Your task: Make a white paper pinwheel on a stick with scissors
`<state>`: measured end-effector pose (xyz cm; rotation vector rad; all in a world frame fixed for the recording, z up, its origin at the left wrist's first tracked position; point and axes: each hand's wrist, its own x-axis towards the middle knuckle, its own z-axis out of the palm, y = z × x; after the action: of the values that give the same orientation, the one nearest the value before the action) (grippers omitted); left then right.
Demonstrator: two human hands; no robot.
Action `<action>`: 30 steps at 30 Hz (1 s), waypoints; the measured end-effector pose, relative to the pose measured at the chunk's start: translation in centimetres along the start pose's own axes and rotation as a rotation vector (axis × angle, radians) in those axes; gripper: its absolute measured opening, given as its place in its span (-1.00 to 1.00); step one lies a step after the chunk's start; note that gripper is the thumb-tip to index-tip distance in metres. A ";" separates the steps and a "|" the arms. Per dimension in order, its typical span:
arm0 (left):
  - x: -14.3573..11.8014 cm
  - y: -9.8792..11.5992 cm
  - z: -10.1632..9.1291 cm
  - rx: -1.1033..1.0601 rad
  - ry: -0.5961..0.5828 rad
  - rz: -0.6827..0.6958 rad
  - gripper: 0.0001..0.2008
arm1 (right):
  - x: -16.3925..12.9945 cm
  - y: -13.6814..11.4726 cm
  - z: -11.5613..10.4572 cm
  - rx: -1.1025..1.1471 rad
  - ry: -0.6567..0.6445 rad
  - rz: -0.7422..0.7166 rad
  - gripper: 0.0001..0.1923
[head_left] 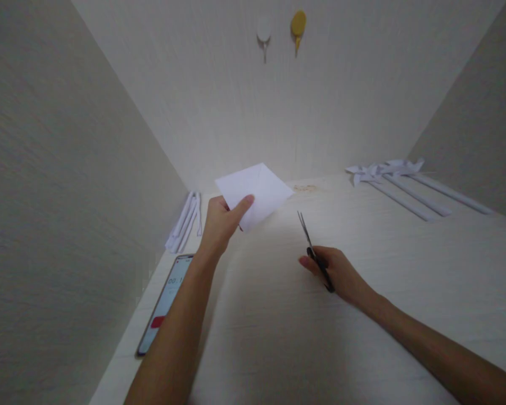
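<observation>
1. Paper [255, 194], a white square sheet, is pinched at its near-left corner by the left hand [220, 224], above the desk [362, 315].
2. Scissors [314, 253], blades nearly closed, are gripped in the right hand [341, 274], near right of the paper.

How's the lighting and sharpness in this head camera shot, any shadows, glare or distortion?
Head view: dim, soft light, brightest on the table beyond the scissors; the left hand with the paper casts a faint shadow; no glare; walls splay outward from wide-angle distortion; the phone screen is too blurred to read.
</observation>
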<state>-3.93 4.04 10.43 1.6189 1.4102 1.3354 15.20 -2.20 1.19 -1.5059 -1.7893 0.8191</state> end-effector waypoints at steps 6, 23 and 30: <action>-0.8 -0.1 2.0 -0.158 0.048 -0.051 -0.76 | -0.4 -0.3 0.3 0.088 -0.064 -0.005 -0.55; -2.3 0.3 4.5 -0.253 -0.068 -0.191 -0.82 | -0.4 -0.4 0.2 0.057 -0.118 0.007 -0.55; -2.2 -0.2 4.4 -0.217 -0.112 -0.156 -0.84 | -0.4 -0.3 0.3 0.065 -0.146 0.021 -0.54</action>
<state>0.24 2.76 8.27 1.3903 1.2516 1.2416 14.85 -2.61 1.25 -1.4571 -1.8356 1.0108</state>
